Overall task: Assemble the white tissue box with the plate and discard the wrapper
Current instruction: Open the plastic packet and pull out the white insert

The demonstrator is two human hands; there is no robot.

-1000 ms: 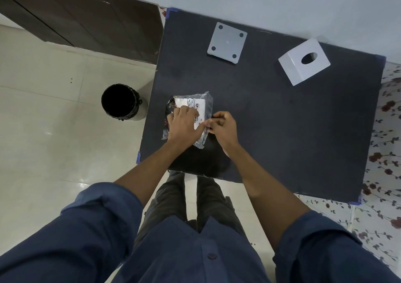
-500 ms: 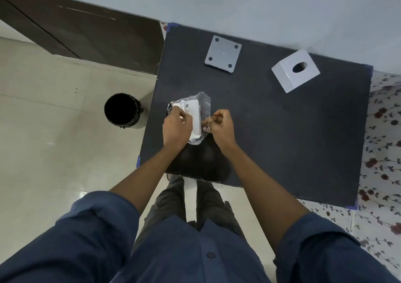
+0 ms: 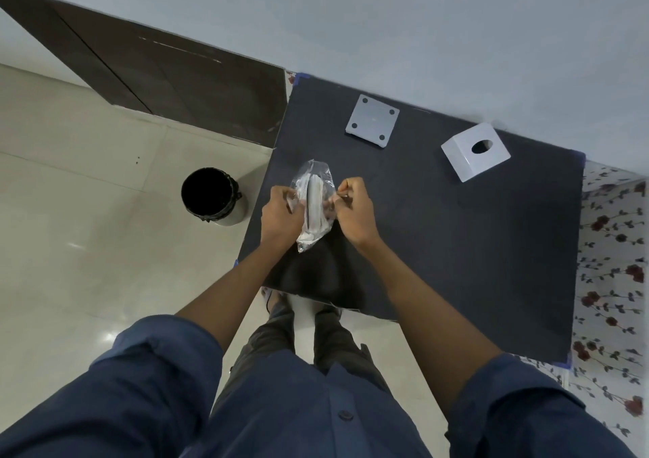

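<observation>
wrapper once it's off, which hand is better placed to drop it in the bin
Left. The black bin stands on the floor off the table's left edge, right beside the left hand. The right hand, also gripping the wrapper, would have to cross over.

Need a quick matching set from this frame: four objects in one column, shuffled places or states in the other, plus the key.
1. clear plastic wrapper
2. square grey plate with four holes
3. white tissue box with oval opening
4. round black bin

A. on the floor, left of the table
B. far right of the black table
C. held in both hands
D. far edge, left of the box

Pairs: 1-C, 2-D, 3-B, 4-A
</observation>
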